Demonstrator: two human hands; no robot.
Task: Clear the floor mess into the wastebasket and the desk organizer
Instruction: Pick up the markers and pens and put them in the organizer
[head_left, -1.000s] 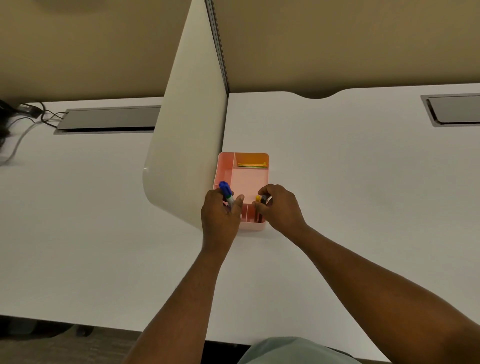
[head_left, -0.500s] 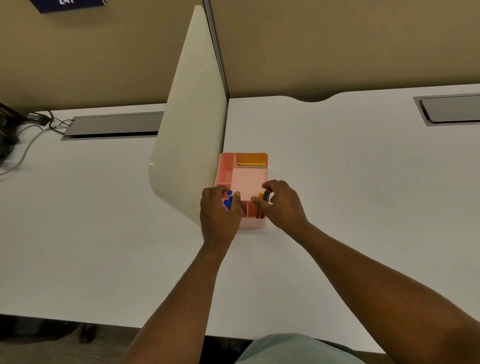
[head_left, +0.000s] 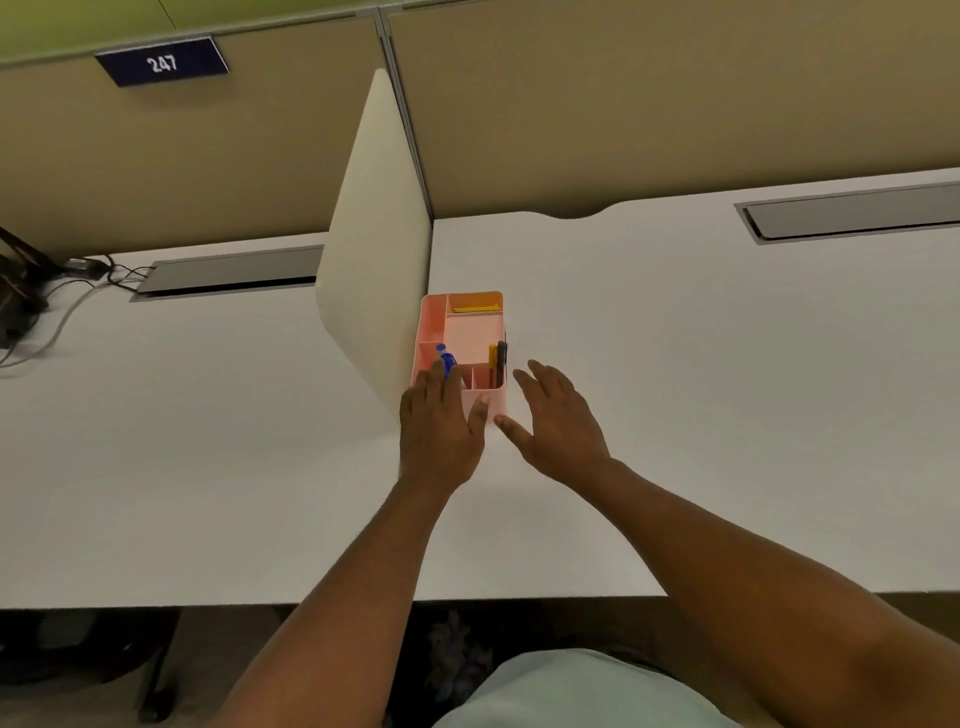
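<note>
Desk organizer (head_left: 475, 332) sits on the worktop (head_left: 675, 364), a blue marker (head_left: 445, 358) standing inside it. Left hand (head_left: 439, 431) rests against its near wall, grip loose; right hand (head_left: 558, 415) hovers beside it, grip wide and empty

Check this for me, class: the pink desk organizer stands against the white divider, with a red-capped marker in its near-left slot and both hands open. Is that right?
One detail is wrong: the marker has a blue cap, not red, as the head view shows. The rest holds: the pink desk organizer stands against the white divider, and the left hand and right hand are open.
</note>
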